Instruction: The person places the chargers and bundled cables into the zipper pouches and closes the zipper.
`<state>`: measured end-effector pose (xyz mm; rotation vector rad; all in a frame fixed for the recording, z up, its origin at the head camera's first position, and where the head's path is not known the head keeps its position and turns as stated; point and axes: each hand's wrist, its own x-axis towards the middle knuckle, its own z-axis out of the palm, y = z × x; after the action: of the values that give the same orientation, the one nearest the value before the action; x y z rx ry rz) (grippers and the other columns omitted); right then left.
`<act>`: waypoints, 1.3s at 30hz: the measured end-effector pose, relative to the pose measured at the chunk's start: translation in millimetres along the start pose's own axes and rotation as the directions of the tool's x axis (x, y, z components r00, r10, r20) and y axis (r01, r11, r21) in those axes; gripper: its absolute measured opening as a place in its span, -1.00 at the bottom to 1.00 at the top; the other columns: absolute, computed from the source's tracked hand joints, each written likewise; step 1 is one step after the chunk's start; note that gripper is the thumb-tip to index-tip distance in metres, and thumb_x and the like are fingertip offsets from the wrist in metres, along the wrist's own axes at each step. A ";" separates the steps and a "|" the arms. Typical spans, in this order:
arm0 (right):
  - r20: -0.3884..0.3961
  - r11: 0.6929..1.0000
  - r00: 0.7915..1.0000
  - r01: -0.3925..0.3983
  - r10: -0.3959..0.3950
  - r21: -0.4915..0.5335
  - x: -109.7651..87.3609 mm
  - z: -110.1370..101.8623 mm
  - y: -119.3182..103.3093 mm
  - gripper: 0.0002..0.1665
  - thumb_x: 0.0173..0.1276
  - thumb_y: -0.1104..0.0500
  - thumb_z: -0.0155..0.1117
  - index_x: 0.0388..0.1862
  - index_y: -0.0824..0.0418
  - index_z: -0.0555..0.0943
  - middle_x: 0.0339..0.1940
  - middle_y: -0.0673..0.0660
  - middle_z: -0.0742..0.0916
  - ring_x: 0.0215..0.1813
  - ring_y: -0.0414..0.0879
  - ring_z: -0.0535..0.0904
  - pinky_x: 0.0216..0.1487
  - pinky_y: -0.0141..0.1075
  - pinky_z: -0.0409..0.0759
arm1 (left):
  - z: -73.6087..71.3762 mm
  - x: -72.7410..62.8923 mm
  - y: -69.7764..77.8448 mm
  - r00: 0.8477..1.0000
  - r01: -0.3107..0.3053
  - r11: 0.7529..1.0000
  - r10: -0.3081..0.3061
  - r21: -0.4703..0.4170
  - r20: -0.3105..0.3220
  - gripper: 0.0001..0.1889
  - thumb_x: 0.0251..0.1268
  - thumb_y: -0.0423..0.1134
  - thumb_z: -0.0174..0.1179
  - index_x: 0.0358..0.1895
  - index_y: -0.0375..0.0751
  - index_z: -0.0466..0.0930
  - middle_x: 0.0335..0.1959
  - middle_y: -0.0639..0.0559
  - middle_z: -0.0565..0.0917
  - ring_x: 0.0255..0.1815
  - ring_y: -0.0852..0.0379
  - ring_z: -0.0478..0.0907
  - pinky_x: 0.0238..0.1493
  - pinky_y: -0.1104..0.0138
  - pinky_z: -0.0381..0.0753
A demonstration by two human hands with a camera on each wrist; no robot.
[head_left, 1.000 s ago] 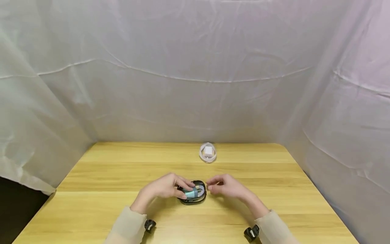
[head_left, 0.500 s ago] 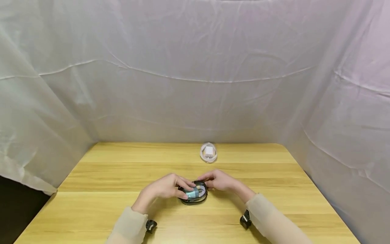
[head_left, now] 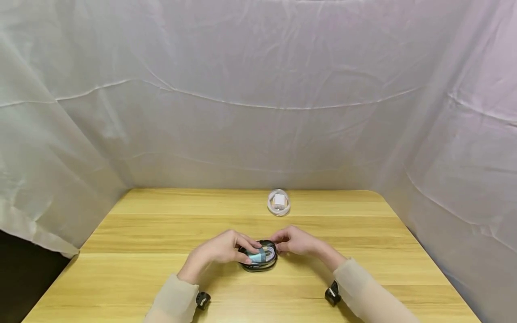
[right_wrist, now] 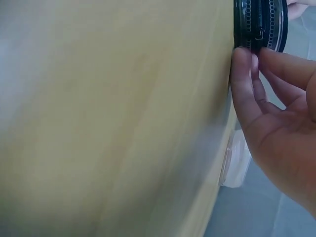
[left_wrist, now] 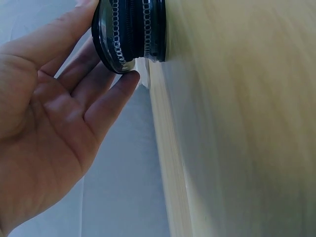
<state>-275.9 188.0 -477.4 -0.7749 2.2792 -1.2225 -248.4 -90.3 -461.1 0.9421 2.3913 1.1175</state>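
Observation:
A small oval zip pouch [head_left: 258, 264] with clear sides and black trim lies on the wooden table. Through its top a pale coiled cable [head_left: 271, 252] and a light-blue item with a darker band [head_left: 256, 256] show. My left hand [head_left: 224, 246] grips the pouch at its left end, thumb in front and fingers over the top. My right hand [head_left: 296, 241] pinches its right end with bent thumb and fingers. Around the pouch's side runs a black zipper [right_wrist: 260, 17], its pull [right_wrist: 259, 33] hanging just above the right fingertips in the right wrist view.
Near the table's back edge lies a coiled white cable [head_left: 269, 208] with a white charger block [head_left: 279, 200] at its middle. Grey-white sheeting [head_left: 258, 143] hangs behind and at both sides of the wooden table [head_left: 169, 224]. Each wrist wears a small black camera [head_left: 203, 300].
My right hand has moved left to the pouch's right end, reached further over its back corner, then drawn slightly back right. The left hand keeps its grip, and the pouch stays in place.

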 end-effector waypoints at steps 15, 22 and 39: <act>-0.068 0.994 0.994 -0.083 0.088 0.065 -19.8 11.6 -9.4 -0.67 0.21 0.39 0.51 -0.07 0.39 0.62 -0.30 0.12 0.72 -0.31 -0.16 0.62 -0.35 -0.42 0.64 | -2.6 1.9 -0.4 1.000 -0.008 1.000 0.008 -0.006 -0.006 -0.71 0.23 -0.37 0.48 0.03 -0.16 0.82 0.21 0.04 0.73 0.39 -0.10 0.53 0.40 0.00 0.52; -0.105 0.993 0.988 -0.116 0.114 -0.020 -20.4 14.2 -12.6 -0.85 0.23 0.36 0.52 -0.31 0.31 0.67 -0.49 0.03 0.71 -0.44 -0.17 0.64 -0.36 -0.30 0.75 | -0.7 3.9 -1.6 1.000 -0.007 1.000 0.007 -0.014 -0.006 -0.72 0.22 -0.36 0.49 0.02 -0.15 0.83 0.20 0.05 0.73 0.38 -0.09 0.54 0.38 0.02 0.53; -0.135 0.992 0.986 -0.105 0.094 -0.071 -27.3 17.8 -16.3 -0.98 0.23 0.41 0.38 -0.39 0.38 0.69 -0.59 0.12 0.74 -0.60 -0.18 0.62 -0.53 -0.31 0.70 | 2.8 4.5 3.8 0.999 0.039 0.999 -0.040 -0.026 -0.025 -0.73 0.23 -0.36 0.49 0.00 -0.17 0.82 0.20 0.03 0.73 0.40 -0.14 0.52 0.39 0.01 0.52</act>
<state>-240.3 187.7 -469.5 -0.6156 2.4531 -1.1762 -248.5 -84.0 -460.0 0.8739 2.3992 1.1490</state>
